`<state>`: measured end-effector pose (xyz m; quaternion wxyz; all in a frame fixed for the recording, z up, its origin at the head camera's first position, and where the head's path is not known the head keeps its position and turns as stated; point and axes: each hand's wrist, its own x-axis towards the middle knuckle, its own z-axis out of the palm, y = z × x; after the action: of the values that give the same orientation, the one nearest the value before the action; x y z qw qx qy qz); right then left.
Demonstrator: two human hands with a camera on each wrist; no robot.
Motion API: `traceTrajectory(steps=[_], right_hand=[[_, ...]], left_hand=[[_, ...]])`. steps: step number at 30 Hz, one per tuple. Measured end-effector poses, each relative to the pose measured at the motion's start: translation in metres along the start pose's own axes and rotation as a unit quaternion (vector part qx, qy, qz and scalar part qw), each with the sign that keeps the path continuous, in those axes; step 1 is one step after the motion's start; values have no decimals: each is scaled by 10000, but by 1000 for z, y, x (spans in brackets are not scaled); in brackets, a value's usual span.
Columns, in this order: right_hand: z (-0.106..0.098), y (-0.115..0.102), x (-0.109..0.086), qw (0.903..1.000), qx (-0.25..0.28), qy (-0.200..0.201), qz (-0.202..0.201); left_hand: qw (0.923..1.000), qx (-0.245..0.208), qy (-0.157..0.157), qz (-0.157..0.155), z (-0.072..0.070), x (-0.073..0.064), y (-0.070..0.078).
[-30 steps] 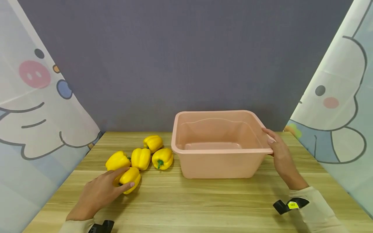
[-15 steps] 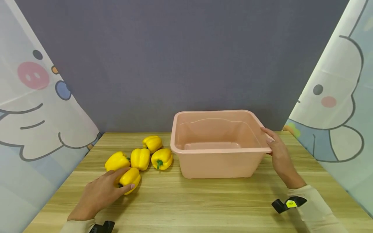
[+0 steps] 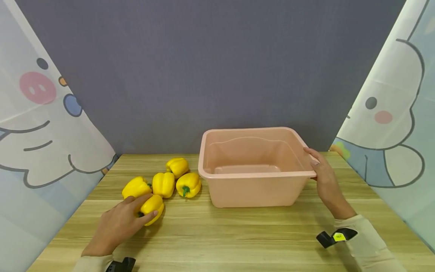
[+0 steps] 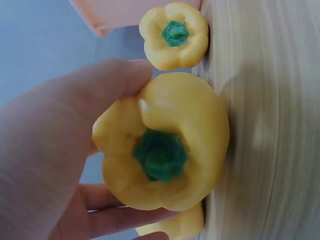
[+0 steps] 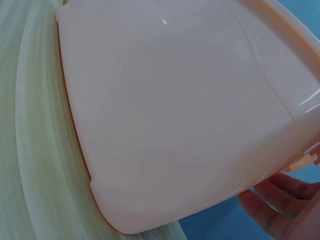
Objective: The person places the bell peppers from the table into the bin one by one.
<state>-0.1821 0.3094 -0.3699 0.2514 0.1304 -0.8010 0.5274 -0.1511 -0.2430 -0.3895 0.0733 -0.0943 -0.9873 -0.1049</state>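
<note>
At the table's left, my left hand holds a yellow bell pepper, thumb on its near side and fingers on its far side. In the left wrist view, that bell pepper turns its green stem to the camera and sits at the table surface. Several more yellow peppers lie just behind, one bell pepper nearest the tub. On the right, my right hand grips the rim of a pink plastic tub, thumb over the edge. Curled fingers show beneath the rim in the right wrist view.
The tub stands upright on the wood-grain table, right of the peppers. A grey partition rises along the back edge. Cartoon-printed sheets flank the table on both sides.
Both hands keep their holds on the pepper and the tub. The whole head view has shifted very slightly; nothing else visibly moves.
</note>
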Motion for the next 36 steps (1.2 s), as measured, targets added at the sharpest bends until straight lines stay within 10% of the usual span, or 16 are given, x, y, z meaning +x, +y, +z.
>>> traceTrajectory(steps=[36], right_hand=[[0, 2, 0, 10000, -65, -22, -27]], left_hand=[[9941, 23, 1035, 327, 2, 0, 15]])
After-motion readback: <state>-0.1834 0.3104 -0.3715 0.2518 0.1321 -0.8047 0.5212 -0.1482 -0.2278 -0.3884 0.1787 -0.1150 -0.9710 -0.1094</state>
